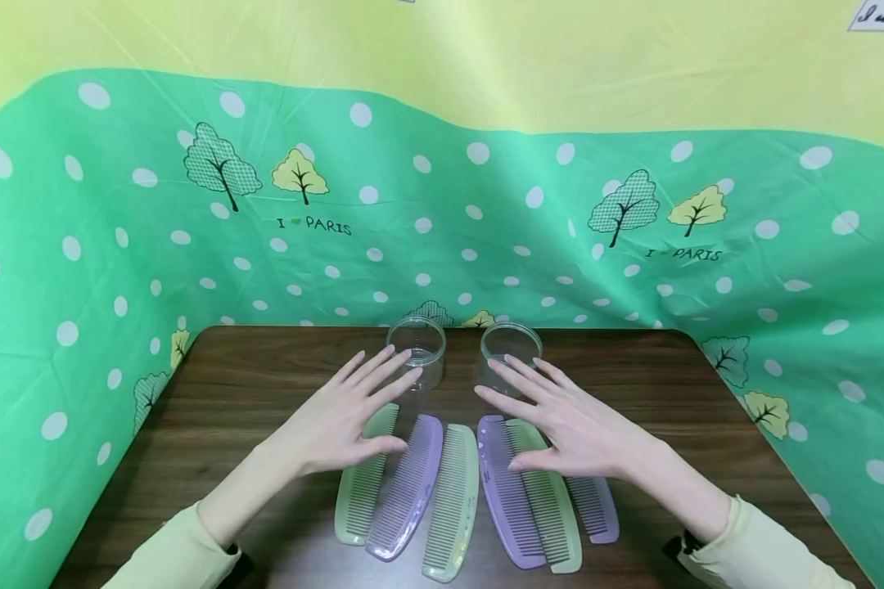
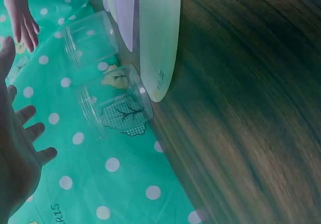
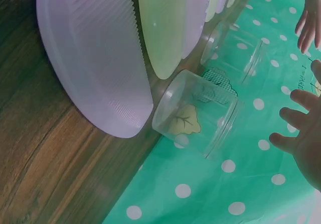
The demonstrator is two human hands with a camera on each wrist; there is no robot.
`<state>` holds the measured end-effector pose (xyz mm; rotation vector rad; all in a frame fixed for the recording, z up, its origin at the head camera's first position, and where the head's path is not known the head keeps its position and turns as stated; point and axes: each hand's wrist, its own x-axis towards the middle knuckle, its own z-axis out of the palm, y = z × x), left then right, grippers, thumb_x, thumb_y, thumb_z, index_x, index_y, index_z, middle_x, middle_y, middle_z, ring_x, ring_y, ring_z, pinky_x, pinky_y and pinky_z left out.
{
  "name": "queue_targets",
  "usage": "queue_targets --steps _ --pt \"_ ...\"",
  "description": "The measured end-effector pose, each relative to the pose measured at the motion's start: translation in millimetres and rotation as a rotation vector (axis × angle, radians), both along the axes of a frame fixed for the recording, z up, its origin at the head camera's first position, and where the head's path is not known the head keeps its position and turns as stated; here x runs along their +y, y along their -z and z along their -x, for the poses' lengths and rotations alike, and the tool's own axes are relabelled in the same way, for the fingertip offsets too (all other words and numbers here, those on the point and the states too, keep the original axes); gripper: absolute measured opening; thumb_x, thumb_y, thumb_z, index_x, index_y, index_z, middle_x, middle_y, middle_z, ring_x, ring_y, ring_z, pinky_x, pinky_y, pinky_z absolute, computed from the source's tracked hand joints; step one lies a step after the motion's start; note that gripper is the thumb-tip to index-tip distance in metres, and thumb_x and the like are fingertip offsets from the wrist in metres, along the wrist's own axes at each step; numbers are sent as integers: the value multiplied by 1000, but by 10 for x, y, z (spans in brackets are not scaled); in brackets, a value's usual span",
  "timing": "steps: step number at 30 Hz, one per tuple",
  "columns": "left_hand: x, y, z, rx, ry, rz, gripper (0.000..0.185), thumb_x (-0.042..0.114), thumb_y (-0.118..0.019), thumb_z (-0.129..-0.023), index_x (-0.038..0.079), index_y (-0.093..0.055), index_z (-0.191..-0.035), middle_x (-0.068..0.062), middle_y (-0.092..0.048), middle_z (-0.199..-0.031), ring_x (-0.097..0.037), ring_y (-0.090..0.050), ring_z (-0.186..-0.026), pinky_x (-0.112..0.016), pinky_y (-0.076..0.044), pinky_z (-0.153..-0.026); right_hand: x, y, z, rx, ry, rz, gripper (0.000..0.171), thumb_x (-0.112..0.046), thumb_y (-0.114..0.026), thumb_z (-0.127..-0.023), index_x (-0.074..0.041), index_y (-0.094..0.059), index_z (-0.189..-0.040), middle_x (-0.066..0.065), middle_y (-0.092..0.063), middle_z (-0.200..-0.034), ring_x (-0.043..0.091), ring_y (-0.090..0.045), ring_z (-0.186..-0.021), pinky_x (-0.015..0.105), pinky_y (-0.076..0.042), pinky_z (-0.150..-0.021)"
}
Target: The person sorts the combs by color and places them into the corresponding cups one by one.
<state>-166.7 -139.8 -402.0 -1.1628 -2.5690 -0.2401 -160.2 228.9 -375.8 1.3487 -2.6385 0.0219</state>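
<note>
Both hands are held over the table with fingers spread and nothing in them. Beneath my left hand (image 1: 335, 425) lies a green comb (image 1: 354, 511), with a purple comb (image 1: 411, 499) and another green comb (image 1: 453, 507) to its right. My right hand (image 1: 575, 421) hovers above a second group: a purple comb (image 1: 502, 491), a green comb (image 1: 556, 523) and a purple comb (image 1: 598, 511) partly hidden by the hand. Behind the combs stand two clear round jars, the left jar (image 2: 115, 103) and the right jar (image 3: 195, 111); fingertips overlap each one in the head view.
The dark wooden table (image 1: 214, 393) has its far edge just behind the jars. A green and yellow cloth (image 1: 442, 204) with white dots and printed trees hangs behind and along both sides.
</note>
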Motion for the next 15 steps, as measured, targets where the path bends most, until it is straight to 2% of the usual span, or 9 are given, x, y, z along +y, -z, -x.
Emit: queue_targets --steps 8,15 --pt "-22 68 149 -80 -54 -76 89 68 -55 -95 31 -16 -166 5 -14 -175 -27 -19 -161 -53 -21 -129 -36 -20 8 -14 28 15 95 -71 -64 -88 -36 -20 -164 -1 -10 -175 23 -16 -162 52 -19 -128" --pt "-30 121 251 -123 -90 -129 90 63 -59 -96 33 -12 -166 4 -15 -175 -24 -17 -162 -53 -22 -129 -76 -13 15 5 31 53 96 -70 -66 -86 -34 -23 -164 1 -13 -175 24 -20 -161 52 -22 -127"
